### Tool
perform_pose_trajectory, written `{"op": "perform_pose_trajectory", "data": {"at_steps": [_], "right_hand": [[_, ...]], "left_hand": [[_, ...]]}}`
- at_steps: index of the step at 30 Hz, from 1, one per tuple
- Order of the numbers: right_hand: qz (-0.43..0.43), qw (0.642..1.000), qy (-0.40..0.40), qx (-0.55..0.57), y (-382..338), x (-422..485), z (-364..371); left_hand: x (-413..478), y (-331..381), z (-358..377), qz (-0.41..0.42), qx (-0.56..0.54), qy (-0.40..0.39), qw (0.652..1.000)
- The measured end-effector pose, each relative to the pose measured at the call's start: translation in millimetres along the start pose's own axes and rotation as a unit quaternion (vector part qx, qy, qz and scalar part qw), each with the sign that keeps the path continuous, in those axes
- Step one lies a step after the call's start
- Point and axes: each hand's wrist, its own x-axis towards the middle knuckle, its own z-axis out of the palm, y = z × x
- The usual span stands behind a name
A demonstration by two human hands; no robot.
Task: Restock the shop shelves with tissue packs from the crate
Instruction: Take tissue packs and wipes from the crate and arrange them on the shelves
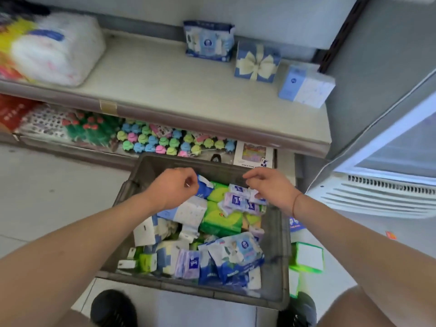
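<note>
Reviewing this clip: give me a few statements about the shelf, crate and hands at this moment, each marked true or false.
1. The bow-printed box stands on the upper shelf. True.
2. The crate is empty. False: mixed tissue packs fill it.
3. The left hand and right hand are both over the crate's far end. True.
4. The green pack on the floor lies left of the crate. False: it lies to the crate's right.
</note>
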Motion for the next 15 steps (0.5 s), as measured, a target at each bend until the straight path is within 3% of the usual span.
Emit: {"op": "perform_pose_trajectory", "data": {"at_steps": [8,11,15], "right_hand": [[-0.028,1.000,0.012,0.003,-34,-35,7],[-0.004,1.000,0.008,0.004,-17,-55,9],[-0.020,1.000,0.017,-0.016,-20,-59,4]], "left_hand": [[-28,1,-35,-0.007,-0.047,0.048,0.998],[-33,8,-29,0.011,-0.074,0.029,0.997],[-30,8,-48,0.010,-0.076,0.071,0.995]]}}
